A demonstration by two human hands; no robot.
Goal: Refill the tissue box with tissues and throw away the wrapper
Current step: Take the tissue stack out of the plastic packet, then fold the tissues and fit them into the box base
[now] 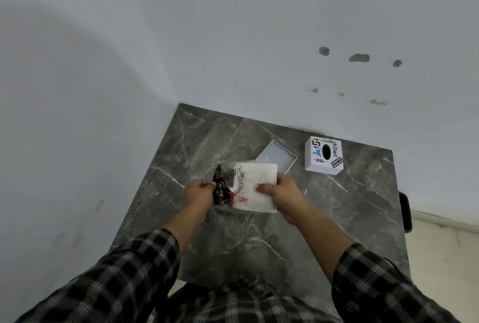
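Note:
A stack of white tissues (261, 176) sits half inside a clear plastic wrapper (226, 187) with black and red print, held just above the grey marble table (233, 239). My left hand (199, 193) pinches the wrapper's printed left end. My right hand (281, 190) grips the bare right end of the tissue stack. The white tissue box cover (324, 155), covered in stickers and with a dark oval slot on top, stands at the back right of the table. Its shallow white base tray (278, 156) lies open between the cover and the tissues, partly hidden behind the stack.
The table stands in a corner of two pale walls, which close off the left and the back. A dark object (405, 211) shows past the table's right edge, above a light floor (445, 250).

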